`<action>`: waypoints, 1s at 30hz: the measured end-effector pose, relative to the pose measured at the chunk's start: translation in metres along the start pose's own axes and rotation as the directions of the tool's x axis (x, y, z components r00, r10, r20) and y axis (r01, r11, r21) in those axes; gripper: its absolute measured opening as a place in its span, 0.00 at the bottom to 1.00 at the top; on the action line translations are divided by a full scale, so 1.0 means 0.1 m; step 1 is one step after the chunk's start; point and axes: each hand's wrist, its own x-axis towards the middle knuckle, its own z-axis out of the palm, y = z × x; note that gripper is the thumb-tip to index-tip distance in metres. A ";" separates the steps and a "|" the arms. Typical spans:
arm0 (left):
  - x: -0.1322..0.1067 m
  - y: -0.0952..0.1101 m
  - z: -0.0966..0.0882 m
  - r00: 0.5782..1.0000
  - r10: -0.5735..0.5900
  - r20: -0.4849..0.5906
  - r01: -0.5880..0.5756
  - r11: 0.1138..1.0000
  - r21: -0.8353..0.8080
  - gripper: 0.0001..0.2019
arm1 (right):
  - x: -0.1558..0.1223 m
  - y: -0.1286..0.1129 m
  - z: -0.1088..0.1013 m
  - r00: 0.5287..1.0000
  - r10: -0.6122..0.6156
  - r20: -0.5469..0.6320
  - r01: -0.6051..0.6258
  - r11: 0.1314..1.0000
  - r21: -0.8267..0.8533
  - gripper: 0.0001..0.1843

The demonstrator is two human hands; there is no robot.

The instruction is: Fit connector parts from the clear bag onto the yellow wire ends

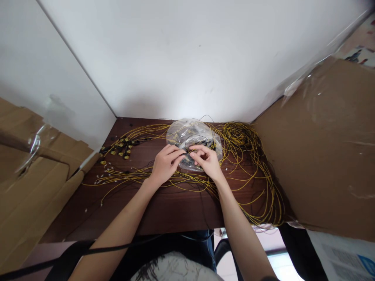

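Note:
Both hands meet over a clear plastic bag at the middle of the dark brown table. Between thumb and fingers, my left hand pinches a thin black piece, which looks like a small connector on a wire. My right hand is closed at the other end of it, thumb against fingertips; a thin wire seems to run there, too small to make out surely. Dark and yellow parts show through the bag. Below the hands, a bundle of yellow wires crosses the table, its white-tipped ends fanned to the left.
Black and yellow connectors lie at the table's left on more yellow wires. A large coil of yellow wire trails over the right side. Cardboard boxes stand left and right. A white wall closes off the back.

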 end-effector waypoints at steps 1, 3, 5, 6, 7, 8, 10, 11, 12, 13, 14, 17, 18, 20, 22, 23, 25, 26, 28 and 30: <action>0.00 0.00 0.00 1.000 0.007 0.005 -0.007 1.000 0.000 0.07 | 0.00 -0.01 0.01 1.000 -0.004 0.013 0.004 1.000 -0.002 0.13; 0.00 0.01 0.01 1.000 0.019 0.012 -0.019 1.000 0.004 0.07 | -0.01 -0.01 0.01 1.000 -0.006 0.015 0.006 1.000 -0.007 0.11; 0.00 0.01 0.02 1.000 0.023 0.017 -0.023 1.000 0.015 0.08 | -0.01 0.00 0.01 1.000 0.001 0.004 -0.001 1.000 -0.011 0.11; 0.00 0.01 0.02 1.000 0.025 0.017 -0.025 1.000 0.019 0.08 | -0.01 0.01 0.01 1.000 0.006 -0.004 -0.006 1.000 -0.015 0.11; 0.00 0.01 0.02 1.000 0.025 0.018 -0.025 0.999 0.022 0.08 | 0.00 0.02 0.01 1.000 0.010 -0.015 -0.010 1.000 -0.019 0.11; 0.00 0.01 0.01 1.000 0.024 0.017 -0.024 0.999 0.025 0.08 | 0.00 0.03 0.00 0.999 0.012 -0.030 -0.012 1.000 -0.023 0.11; 0.00 0.01 0.01 1.000 0.019 0.012 -0.019 0.999 0.025 0.08 | 0.01 0.05 -0.01 0.998 0.010 -0.070 -0.012 1.000 -0.026 0.11; 0.00 0.01 0.01 1.000 0.016 0.008 -0.016 1.000 0.024 0.08 | 0.01 0.05 -0.01 0.996 0.009 -0.089 -0.011 1.000 -0.028 0.11; 0.01 0.01 0.01 1.000 0.012 0.004 -0.012 1.000 0.023 0.07 | 0.01 0.06 -0.02 0.994 0.009 -0.105 -0.012 0.999 -0.031 0.11; 0.01 0.01 0.01 1.000 0.008 0.002 -0.008 1.000 0.021 0.07 | 0.01 0.06 -0.02 0.993 0.008 -0.115 -0.012 0.999 -0.033 0.11; 0.00 0.01 0.01 1.000 0.004 0.001 -0.004 1.000 0.018 0.07 | 0.01 0.06 -0.02 0.993 0.007 -0.116 -0.011 0.999 -0.034 0.11; 0.00 0.01 0.01 1.000 -0.004 0.005 0.004 1.000 0.005 0.07 | 0.01 0.04 -0.01 0.998 0.006 -0.055 -0.006 1.000 0.002 0.12; 0.00 0.01 0.01 1.000 -0.002 0.006 0.002 1.000 0.001 0.07 | 0.00 0.03 -0.01 1.000 0.009 -0.014 -0.008 1.000 0.021 0.14; 0.00 0.01 0.02 1.000 0.005 0.007 -0.005 1.000 -0.001 0.07 | 0.00 0.02 0.00 0.998 0.015 0.065 -0.018 0.999 0.047 0.15; 0.00 0.01 0.02 1.000 0.014 0.009 -0.014 1.000 0.006 0.07 | -0.01 0.02 0.01 0.996 0.022 0.090 -0.026 0.999 0.044 0.14; 0.00 0.01 0.03 1.000 0.019 0.010 -0.019 1.000 0.010 0.07 | -0.01 0.02 0.01 0.996 0.025 0.080 -0.028 0.999 0.035 0.13; 0.00 0.01 0.03 1.000 0.025 0.010 -0.025 1.000 0.018 0.07 | 0.00 0.03 0.01 0.999 0.026 0.035 -0.027 1.000 0.012 0.12; 0.00 0.01 0.03 1.000 0.027 0.009 -0.027 0.999 0.021 0.07 | 0.00 0.04 0.01 1.000 0.027 0.012 -0.027 1.000 0.003 0.12; 0.00 0.01 0.03 1.000 0.023 0.007 -0.024 0.999 0.025 0.07 | 0.00 0.05 0.00 0.999 0.030 -0.021 -0.030 1.000 -0.005 0.12; 0.00 0.01 0.03 1.000 0.016 0.003 -0.016 1.000 0.026 0.07 | 0.01 0.06 0.00 0.998 0.033 -0.045 -0.033 0.999 -0.008 0.12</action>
